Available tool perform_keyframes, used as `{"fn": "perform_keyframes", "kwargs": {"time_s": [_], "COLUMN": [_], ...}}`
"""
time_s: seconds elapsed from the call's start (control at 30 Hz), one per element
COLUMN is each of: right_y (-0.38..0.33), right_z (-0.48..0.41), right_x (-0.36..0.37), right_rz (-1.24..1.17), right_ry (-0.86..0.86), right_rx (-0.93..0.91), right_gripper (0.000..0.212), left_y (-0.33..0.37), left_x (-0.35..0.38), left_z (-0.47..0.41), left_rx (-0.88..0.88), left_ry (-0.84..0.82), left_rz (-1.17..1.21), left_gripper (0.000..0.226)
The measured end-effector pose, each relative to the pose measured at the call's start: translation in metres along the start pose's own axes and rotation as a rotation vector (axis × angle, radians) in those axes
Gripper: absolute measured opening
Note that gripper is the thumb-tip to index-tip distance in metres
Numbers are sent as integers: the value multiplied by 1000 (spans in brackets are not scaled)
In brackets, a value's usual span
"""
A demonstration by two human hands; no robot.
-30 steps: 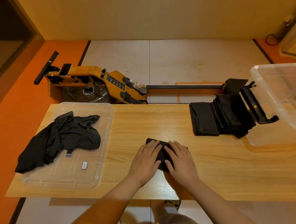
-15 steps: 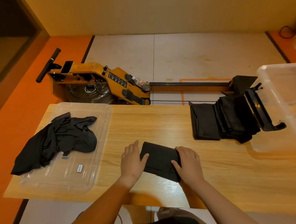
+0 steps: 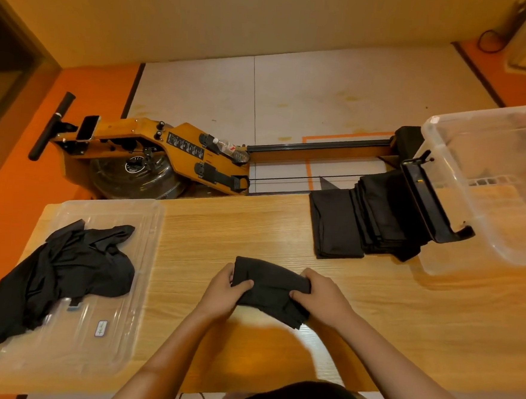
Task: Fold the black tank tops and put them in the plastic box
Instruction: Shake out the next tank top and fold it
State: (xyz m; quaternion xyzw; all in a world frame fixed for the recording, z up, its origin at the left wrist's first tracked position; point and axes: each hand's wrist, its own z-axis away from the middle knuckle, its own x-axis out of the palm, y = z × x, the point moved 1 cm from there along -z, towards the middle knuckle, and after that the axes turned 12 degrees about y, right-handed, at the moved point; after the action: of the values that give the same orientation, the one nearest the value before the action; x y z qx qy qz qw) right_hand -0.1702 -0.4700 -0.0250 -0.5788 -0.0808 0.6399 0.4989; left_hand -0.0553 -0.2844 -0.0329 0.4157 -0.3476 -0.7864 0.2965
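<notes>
— What's on the left?
— A crumpled tank top [image 3: 63, 279] on a clear lid [image 3: 115, 338].
— And the hands?
— Mid-tabletop [image 3: 222, 227], the left hand [image 3: 219, 291] and right hand [image 3: 325, 298] each grip an end of the folded tank top [image 3: 271, 288], fingers [image 3: 245, 283] curled into cloth. Its long axis runs between them.
— The plastic box [image 3: 485, 246]?
— Far right, past the folded stack [image 3: 362, 225], so the right hand is nearer. A rowing machine [image 3: 152, 157] sits on the floor [image 3: 324, 104] behind.

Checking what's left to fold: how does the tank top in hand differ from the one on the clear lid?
The held tank top is folded compact; the lid tank top lies crumpled. The left hand and right hand grip the held one; nothing touches the lid one. Both black.
</notes>
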Motion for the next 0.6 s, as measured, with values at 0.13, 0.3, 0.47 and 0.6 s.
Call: {"fn": "perform_keyframes", "kwargs": {"time_s": [0.13, 0.3, 0.47, 0.6], "right_y": [5, 9, 12, 24], "right_z": [0, -4, -24, -33], "right_x": [-35, -57, -54, -41], "right_rz": [-422, -666, -841, -841], "right_ry": [102, 401, 646, 751], "right_rx": [147, 239, 470, 685], "right_gripper": [19, 14, 35, 52], "left_y": [52, 133, 182, 163], "left_x": [6, 44, 107, 139], "left_z": [-24, -73, -124, -134], "left_rx": [-47, 58, 87, -79], "left_ry": [-3, 5, -48, -6], "left_rz": [217, 276, 270, 166], "left_gripper": [22, 31, 29, 43]}}
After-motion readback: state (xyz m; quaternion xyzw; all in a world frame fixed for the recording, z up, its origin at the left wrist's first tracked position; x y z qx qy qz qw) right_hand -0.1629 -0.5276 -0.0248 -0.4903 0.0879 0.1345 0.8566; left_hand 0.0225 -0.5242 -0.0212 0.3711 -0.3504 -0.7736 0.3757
